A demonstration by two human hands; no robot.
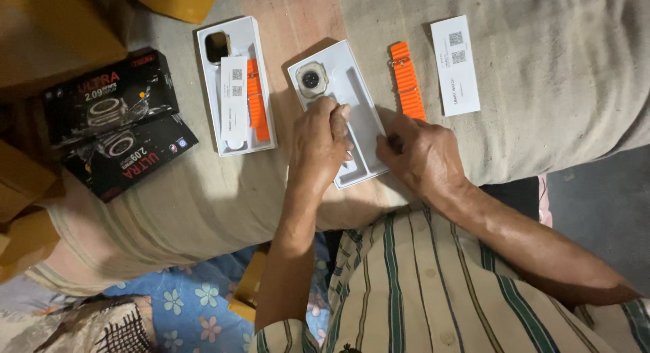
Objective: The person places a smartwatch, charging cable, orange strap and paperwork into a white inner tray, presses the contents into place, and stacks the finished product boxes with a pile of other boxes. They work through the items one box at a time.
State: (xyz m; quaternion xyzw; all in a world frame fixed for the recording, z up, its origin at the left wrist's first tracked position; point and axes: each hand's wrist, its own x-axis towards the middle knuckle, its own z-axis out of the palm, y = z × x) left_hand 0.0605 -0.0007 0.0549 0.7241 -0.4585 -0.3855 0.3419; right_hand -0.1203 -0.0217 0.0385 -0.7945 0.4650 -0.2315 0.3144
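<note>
Our left hand (323,137) rests curled in the white tray (342,109), pinching something we cannot make out; our right hand (418,153) presses its right edge. The tray holds a watch (311,79). An orange strap (407,79) lies just beyond the right hand. A second tray (235,84) holds another watch (217,47), strap (256,99) and leaflet (233,97).

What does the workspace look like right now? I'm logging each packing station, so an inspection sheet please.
Surface: beige cloth, wrinkled.
Job's things: white tray holding a watch body; orange strap lying beside it.
Clutter: second tray with strap and leaflet; loose white leaflet; two black boxes.
Grippers: left hand over the tray; right hand at its edge.
Cables: nothing seen.
Surroundings: yellow cartons, floral fabric.
</note>
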